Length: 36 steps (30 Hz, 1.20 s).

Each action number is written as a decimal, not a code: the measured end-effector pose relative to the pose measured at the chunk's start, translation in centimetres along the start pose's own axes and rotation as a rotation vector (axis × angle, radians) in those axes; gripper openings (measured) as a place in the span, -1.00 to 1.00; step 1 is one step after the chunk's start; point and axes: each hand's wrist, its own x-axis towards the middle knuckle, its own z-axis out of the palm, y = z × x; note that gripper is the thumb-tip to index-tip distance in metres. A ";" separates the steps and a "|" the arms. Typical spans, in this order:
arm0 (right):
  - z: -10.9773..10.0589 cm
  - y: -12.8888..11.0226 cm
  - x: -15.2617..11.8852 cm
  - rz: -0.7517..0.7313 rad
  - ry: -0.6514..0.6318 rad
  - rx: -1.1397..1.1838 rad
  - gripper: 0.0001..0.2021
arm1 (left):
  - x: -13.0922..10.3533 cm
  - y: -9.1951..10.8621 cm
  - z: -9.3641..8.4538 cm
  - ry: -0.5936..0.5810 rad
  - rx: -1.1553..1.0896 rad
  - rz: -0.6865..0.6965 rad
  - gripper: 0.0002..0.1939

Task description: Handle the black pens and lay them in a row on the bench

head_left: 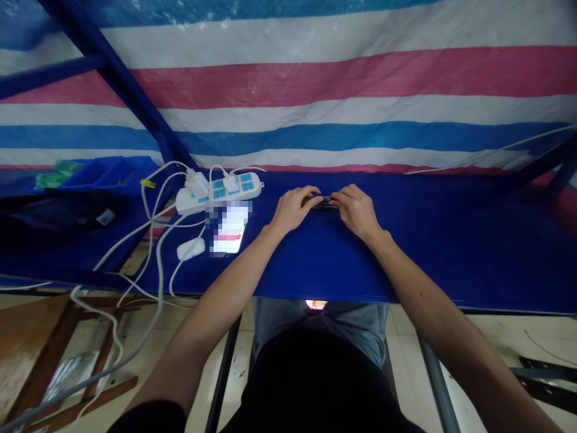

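Note:
Both my hands meet over the blue tabletop point(306, 258), at either end of a small, thin, dark object point(324, 203) with a shiny edge. My left hand point(292, 209) pinches its left end between thumb and fingers. On the other end, the thumb and fingers of my right hand point(358, 209) are closed in the same way. The object lies flat and low, at or just above the table surface. My fingers cover its ends, and its exact kind cannot be made out.
Left of my hands lie a lit phone point(231, 228), a white power strip point(243, 186) with chargers, a small white box point(190, 248) and tangled white cables point(160, 264). Blue bins point(112, 171) stand further left. A striped tarp point(315, 84) hangs behind the table.

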 end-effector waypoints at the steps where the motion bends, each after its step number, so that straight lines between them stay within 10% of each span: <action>1: 0.0 0.2 -0.1 0.013 0.007 0.012 -0.64 | 0.0 -0.1 0.0 0.015 -0.033 -0.001 -0.77; 36: -0.2 0.8 -0.2 0.043 0.070 0.127 -0.72 | 0.0 -0.7 -0.2 0.019 -0.017 0.032 -0.72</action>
